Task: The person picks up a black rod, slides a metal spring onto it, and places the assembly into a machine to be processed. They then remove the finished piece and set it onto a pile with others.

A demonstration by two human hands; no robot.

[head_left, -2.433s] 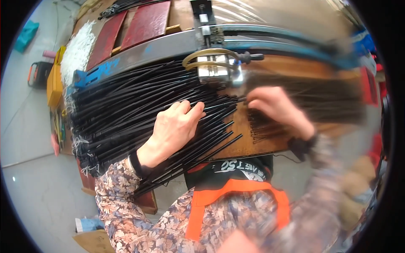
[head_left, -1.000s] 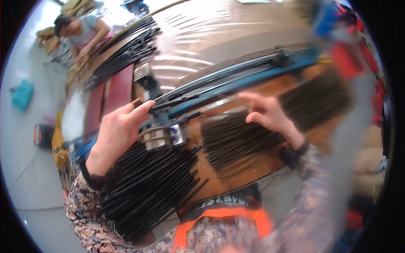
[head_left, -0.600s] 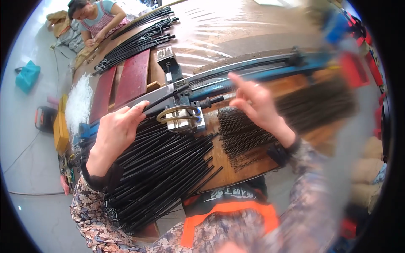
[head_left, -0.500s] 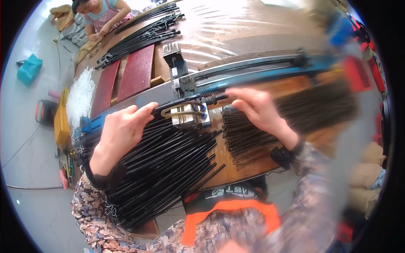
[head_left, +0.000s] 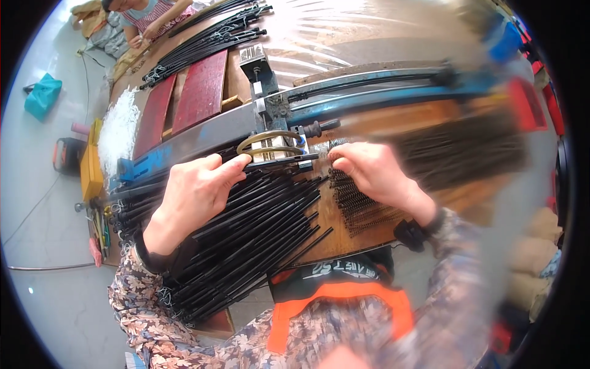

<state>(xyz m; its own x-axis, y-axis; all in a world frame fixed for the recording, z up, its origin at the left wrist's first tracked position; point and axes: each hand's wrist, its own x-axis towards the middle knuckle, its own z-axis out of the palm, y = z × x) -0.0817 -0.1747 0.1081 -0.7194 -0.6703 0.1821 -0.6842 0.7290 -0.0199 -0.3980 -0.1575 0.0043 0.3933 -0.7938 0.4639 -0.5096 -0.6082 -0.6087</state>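
1. A worker's left hand (head_left: pixel 198 192) pinched a slim black tube (head_left: pixel 284 161) between thumb and fingers, its free length running right from the grip, along the near side of a metal clamp block (head_left: pixel 278 142) with looped yellow-brown hoses (head_left: pixel 270 134).
2. The right hand (head_left: pixel 380 176) drew its fingertips together just past the tube's right end, beside coil springs (head_left: pixel 364 208); whether it held one could not be told.
3. Nearer the body than the left grip lay loose black tubes (head_left: pixel 264 229).
4. Beyond both grips stretched a blue rail (head_left: pixel 369 103); farther off, a co-worker (head_left: pixel 157 18) bent near tied black bundles (head_left: pixel 206 50).
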